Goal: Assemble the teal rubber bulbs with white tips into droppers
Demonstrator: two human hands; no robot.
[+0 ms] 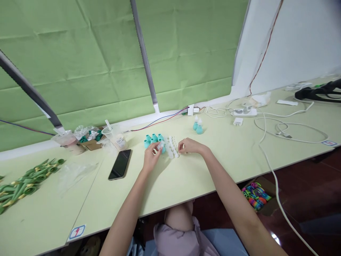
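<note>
My left hand (151,157) pinches a small translucent white piece (160,145) between thumb and fingertips, right at the edge of a cluster of little teal bottles (153,137) with open necks. Beside it, rows of small white pieces (171,146) lie on the table. My right hand (189,146) is at the right side of these rows, its fingertips closed together close to the nearest pieces; whether anything is between them is too small to make out. Farther back stand a few teal bottles (199,129) with white tops on them.
A black phone (120,165) lies left of my left hand. Behind it are plastic cups (115,137) and a small cardboard box (92,143). Green leaf-like pieces (29,181) cover the far left. White cables and a power strip (244,112) spread over the right side.
</note>
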